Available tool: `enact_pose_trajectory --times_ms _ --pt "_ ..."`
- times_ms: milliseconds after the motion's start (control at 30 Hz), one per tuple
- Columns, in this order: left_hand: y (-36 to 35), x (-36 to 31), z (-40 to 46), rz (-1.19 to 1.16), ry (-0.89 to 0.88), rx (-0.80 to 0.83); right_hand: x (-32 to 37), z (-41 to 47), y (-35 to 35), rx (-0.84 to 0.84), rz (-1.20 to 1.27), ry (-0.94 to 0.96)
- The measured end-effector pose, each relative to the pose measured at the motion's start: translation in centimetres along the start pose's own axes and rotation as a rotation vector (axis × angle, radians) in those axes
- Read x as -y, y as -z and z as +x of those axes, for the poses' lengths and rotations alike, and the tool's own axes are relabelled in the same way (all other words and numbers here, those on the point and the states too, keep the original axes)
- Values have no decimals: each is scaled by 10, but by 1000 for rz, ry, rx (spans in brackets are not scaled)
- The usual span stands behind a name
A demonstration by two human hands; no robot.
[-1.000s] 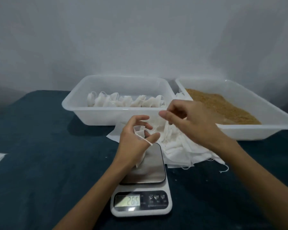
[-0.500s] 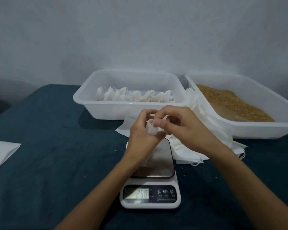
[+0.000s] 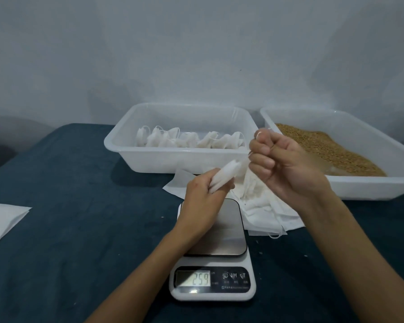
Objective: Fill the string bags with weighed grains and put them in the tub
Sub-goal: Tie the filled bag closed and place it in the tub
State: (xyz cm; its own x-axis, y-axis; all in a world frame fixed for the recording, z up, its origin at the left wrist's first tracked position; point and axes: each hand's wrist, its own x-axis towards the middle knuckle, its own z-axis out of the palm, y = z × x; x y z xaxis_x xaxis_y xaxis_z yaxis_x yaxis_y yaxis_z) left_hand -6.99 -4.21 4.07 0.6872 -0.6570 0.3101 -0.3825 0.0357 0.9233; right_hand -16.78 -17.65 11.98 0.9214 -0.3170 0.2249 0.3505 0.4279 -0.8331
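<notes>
White bag: small string bag point(image 3: 224, 177), held above the far edge of the scale's steel plate, tilted with its gathered mouth up and to the right, body pale and creased.
Left hand: left hand point(image 3: 204, 199) raised over the scale, back toward the camera, fingers curled round the lower part of the bag, gripping it.
Right hand: right hand point(image 3: 283, 164) lifted higher and to the right, clenched into a loose fist with knuckles toward the left, pinching a thin white drawstring point(image 3: 264, 131) that shows above the index finger; string between fist and bag too faint to follow fully.
Forearms: both bare, reaching in from the bottom edge, the right crossing the lower right corner.
Scale: white kitchen scale point(image 3: 212, 283) near the front of the table, steel plate bare, lit display reading 259.
Left tub: white plastic tub point(image 3: 126, 150) beyond the scale, with a row of filled white bags point(image 3: 189, 141) lying along its floor.
Right tub: second white tub point(image 3: 371, 187) just beside the first, holding a sloped heap of brown grains point(image 3: 331, 148).
Spare bags: pile of flat empty white bags point(image 3: 264, 210) on the table between the scale and the tubs, touching the scale's right side.
Table: dark blue-green cloth point(image 3: 68, 206), with a white sheet point(image 3: 2, 217) at the left edge.
Wall: plain pale grey behind the tubs.
</notes>
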Motion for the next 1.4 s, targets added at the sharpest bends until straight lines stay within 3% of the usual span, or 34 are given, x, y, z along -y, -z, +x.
enact_pose_trajectory --times_ms 233,300,367,467,567,667,867,1000,1067,1200,1267,1400 --pt "-2 -5 -3 111 -96 48 -12 15 38 -324 522 -84" --pt "1 -5 -3 138 -124 44 -22 15 45 -352 565 -98" --pt "5 -8 -3 138 -132 48 -25 17 52 -272 529 -99" --pt "13 -14 -1 102 -100 26 -20 16 59 -116 269 -59" --pt "26 -22 14 77 -48 -45 -20 12 70 -139 41 7" --pt "43 -30 57 100 63 -156 -18 7 78 -190 51 35" --pt "51 -7 173 435 261 -68 -9 6 81 -171 118 72" --pt "49 5 201 714 331 98 -14 6 82 -146 121 40" --pt "49 5 199 787 263 59 -14 6 82 -134 124 31" --pt "46 1 148 757 -190 -213 -13 6 82 -134 143 30" --pt "46 4 112 752 -243 -149 -14 6 80 -136 142 27" --pt "38 23 63 1031 -40 153 -14 6 77 -137 121 9"
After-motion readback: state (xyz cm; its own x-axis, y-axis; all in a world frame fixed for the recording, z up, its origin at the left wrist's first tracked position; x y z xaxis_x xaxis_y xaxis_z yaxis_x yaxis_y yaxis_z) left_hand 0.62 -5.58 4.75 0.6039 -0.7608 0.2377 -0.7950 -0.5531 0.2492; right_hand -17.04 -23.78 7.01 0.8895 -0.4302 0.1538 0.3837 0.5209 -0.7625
